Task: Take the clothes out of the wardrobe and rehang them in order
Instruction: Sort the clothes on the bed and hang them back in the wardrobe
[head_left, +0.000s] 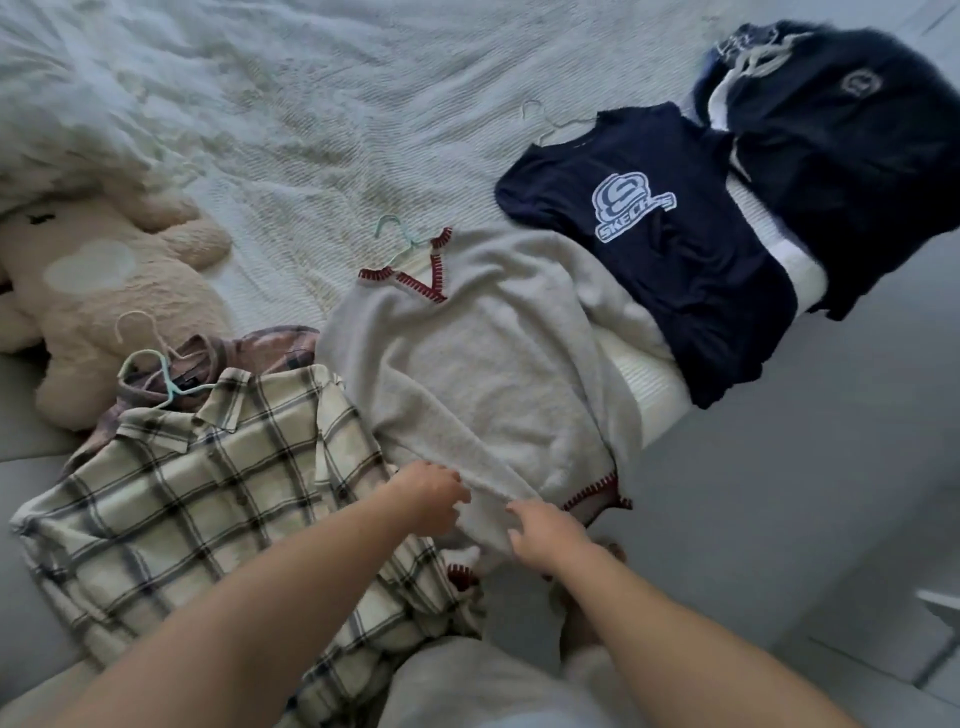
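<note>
A grey V-neck sweater (483, 364) with dark red stitched trim lies flat on the bed, still on a pale green hanger (397, 236). My left hand (428, 496) pinches its lower sleeve or hem fabric. My right hand (545, 535) grips the same fold just to the right. Left of it lies a cream plaid shirt (208, 493) on a green hanger (150, 371), covering a pinkish plaid shirt (270, 345). To the right a navy T-shirt (649, 239) with a white logo lies on a hanger, and dark navy garments (852, 156) are piled beyond it.
A beige plush toy (98, 291) lies at the left on the white textured bedspread (337, 104). The bed's edge runs diagonally at the right, with grey tiled floor (805, 493) beyond it. My light trousers and feet show at the bottom.
</note>
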